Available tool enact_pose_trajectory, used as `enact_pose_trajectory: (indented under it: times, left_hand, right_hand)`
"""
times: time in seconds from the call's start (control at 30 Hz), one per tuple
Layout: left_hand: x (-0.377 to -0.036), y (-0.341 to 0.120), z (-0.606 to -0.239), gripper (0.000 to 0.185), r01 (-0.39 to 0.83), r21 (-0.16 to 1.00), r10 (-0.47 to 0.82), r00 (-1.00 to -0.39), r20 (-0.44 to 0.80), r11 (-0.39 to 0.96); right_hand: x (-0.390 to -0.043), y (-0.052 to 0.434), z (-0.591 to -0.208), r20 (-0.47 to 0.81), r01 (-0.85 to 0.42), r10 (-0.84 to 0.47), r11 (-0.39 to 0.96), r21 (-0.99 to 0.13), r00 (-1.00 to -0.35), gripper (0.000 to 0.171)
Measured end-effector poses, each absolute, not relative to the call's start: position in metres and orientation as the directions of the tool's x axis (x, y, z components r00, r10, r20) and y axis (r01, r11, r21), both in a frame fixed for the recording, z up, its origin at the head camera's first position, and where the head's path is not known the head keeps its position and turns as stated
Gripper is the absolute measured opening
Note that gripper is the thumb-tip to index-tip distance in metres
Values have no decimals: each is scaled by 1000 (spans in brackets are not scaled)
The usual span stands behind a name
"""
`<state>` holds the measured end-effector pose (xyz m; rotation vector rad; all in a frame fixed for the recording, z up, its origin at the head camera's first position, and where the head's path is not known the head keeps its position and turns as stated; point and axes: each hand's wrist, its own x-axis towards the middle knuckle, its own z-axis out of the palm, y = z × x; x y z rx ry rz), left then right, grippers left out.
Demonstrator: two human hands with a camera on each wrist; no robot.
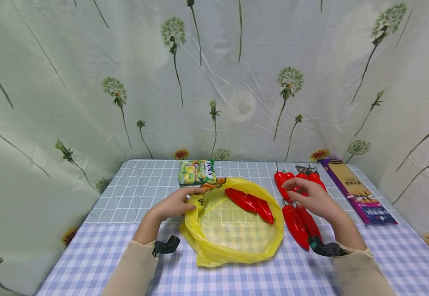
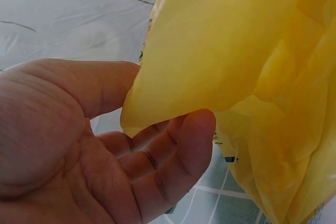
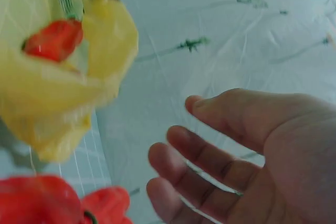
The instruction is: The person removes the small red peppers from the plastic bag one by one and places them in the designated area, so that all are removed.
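Note:
A yellow plastic bag [image 1: 236, 258] lies with its mouth spread wide in the middle of the table. Inside it are two glossy red peppers [image 1: 241, 200]. My left hand [image 1: 173, 203] holds the bag's left rim; in the left wrist view the yellow film [image 2: 189, 66] passes between thumb and fingers. To the right of the bag, my right hand [image 1: 315, 196] hovers over several loose red peppers [image 1: 295, 227], its fingers relaxed and bent, holding nothing. The right wrist view shows a gap between thumb and fingers, with peppers [image 3: 42, 200] at lower left.
Behind the bag lies a green printed packet [image 1: 195, 172]. A long purple packet [image 1: 358, 191] lies at the right side, beyond the peppers. A small dark packet [image 1: 307, 169] sits behind them. A flowered curtain [image 1: 236, 90] hangs along the table's back edge.

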<state>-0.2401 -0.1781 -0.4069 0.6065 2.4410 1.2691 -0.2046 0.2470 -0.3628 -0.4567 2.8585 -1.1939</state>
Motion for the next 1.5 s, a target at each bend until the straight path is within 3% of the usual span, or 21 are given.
enact_pose_trajectory:
  times: [0.27, 1.03, 1.5]
  left_hand:
    - [-241, -178, -407, 52, 207, 841, 510, -855, -93, 500]
    - [-240, -179, -404, 52, 218, 852, 516, -853, -70, 476]
    - [-239, -178, -404, 51, 222, 841, 509, -857, -73, 494]
  right_hand:
    - [-205, 217, -364, 206, -391, -346, 644, -658, -915, 30]
    - [-219, 154, -379, 269, -521, -471, 561, -644, -840, 27]
    - [-224, 142, -394, 195, -468, -456, 621, -629, -868, 42]
